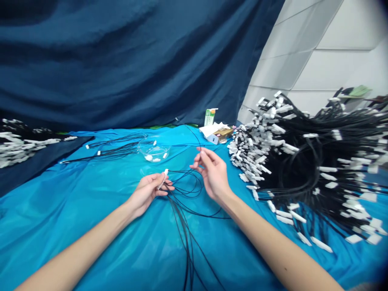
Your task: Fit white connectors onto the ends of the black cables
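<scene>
Left hand (pixel 148 189) pinches a white connector (pixel 166 171) trailing black wires (pixel 190 258) in front of the clear bowl (pixel 159 151), while the right hand (pixel 214 171), right of that bowl, seems to pinch one thin wire (pixel 194 133), probably light, springy and best held close to its tip.

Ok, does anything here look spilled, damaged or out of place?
No spill or damage shows. The large cable pile on the right looks untidy, its white connectors pointing various ways, unlike the straighter cables near the clear bowl.
</scene>
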Available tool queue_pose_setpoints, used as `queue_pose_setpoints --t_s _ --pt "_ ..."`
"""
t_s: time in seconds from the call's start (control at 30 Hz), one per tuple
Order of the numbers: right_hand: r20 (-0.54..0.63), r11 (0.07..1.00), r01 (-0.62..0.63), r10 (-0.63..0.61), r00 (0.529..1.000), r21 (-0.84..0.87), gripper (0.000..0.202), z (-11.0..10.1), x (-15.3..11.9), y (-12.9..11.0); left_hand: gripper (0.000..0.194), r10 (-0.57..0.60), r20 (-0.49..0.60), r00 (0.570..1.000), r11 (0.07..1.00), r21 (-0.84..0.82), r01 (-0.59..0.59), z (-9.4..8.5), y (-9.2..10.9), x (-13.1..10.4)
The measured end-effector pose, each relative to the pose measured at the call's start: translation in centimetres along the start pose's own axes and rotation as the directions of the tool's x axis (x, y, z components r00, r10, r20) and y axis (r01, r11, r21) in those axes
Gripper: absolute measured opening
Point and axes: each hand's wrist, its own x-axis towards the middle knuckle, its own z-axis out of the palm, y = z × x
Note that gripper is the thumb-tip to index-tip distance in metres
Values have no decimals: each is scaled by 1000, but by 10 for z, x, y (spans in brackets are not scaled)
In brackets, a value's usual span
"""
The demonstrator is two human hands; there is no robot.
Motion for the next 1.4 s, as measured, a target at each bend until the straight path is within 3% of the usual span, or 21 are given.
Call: queue_pose_setpoints --t_s 0.07,0.13,0.2,0.27,0.37,0.43,0.53,0.7,1.3,1.4 --pt "-94 997 60 -64 994 -43 28 -8 9 -4 38 9 4 1000 1000 7 -9 0 0 0" --pt "-91 954 189 -215 972 -231 30 -16 15 -7 40 21 -4 1000 1000 16 -21 0 0 -1" --pt "18 802 364 -404 915 -474 26 -20 15 -10 42 30 -11 999 999 27 -30 1 0 -2" --pt "177 606 497 -509 842 -621 18 -19 10 -11 45 42 -17 999 998 45 -41 2 0 -4" --pt "376 490 575 -449 811 -655 12 -8 -3 -7 48 83 -34 996 995 66 -81 3 -1 -5" --pt "458 486 570 -339 822 -663 11 0 -12 -2 50 119 -41 992 991 65 -116 3 -2 -5" --pt "469 504 531 -257 845 -681 11 6 -20 5 51 172 -48 984 984 49 -169 3 -3 -5" --pt "416 541 468 -225 881 -699 12 6 -21 6 52 199 -44 979 980 37 -198 3 -4 -5" --pt "348 627 342 -119 930 -700 12 9 -22 1 45 261 -16 965 960 112 -258 2 -7 -6" --pt "370 576 368 -119 921 -731 13 7 -22 3 45 255 -7 967 956 148 -252 2 -6 -6"
